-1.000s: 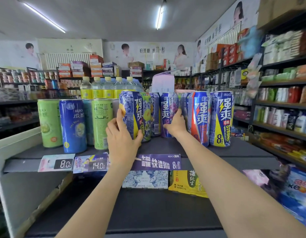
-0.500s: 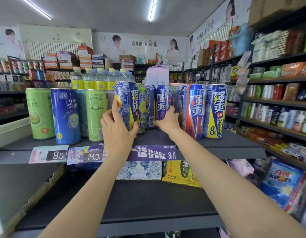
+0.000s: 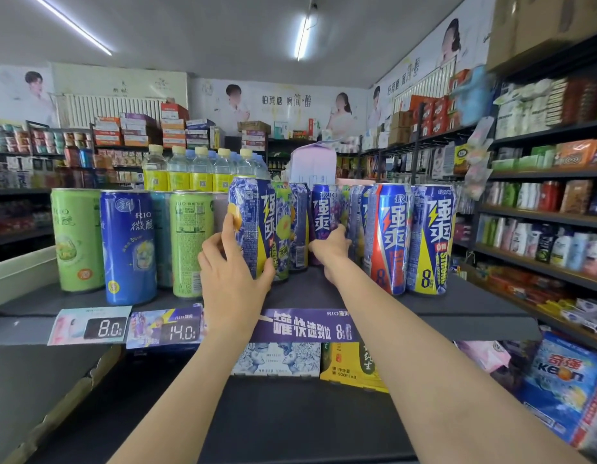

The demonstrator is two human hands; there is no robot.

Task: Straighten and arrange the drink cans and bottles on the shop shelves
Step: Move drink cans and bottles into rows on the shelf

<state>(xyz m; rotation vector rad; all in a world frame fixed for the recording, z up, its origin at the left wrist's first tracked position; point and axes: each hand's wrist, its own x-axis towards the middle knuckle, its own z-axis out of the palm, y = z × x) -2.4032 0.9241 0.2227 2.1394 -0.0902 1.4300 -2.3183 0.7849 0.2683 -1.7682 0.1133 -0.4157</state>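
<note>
Top shelf [image 3: 458,309], dark grey, carries a row of tall RIO cans. Left hand [image 3: 232,279] grips a blue-and-yellow can [image 3: 252,226] near the middle of the row, thumb on its right side low down, fingers curled round its left side; the can stands upright, large white characters and a lightning bolt on its face. Right hand [image 3: 330,246] reaches farther back, fingers wrapped round a purple can [image 3: 324,212] marked RIO, set just behind the front row.

Right of the hands: a red-and-blue can [image 3: 389,236] with a big "8", touching a yellow-and-blue can [image 3: 431,236] reading "STRONG" and "8". Left: a green can [image 3: 191,242] showing its back label, a blue can [image 3: 128,246] reading "RIO" and "3%", and a pale green can [image 3: 77,239] at the far left.

Behind the cans, clear bottles [image 3: 190,172] with yellow caps and yellow labels.

Shelf edge: price tags "8.0" [image 3: 104,328] and "14.0" [image 3: 180,333], then a purple RIO strip [image 3: 304,326]. Lower shelf at far right holds a blue "KEON" pack [image 3: 561,376].
</note>
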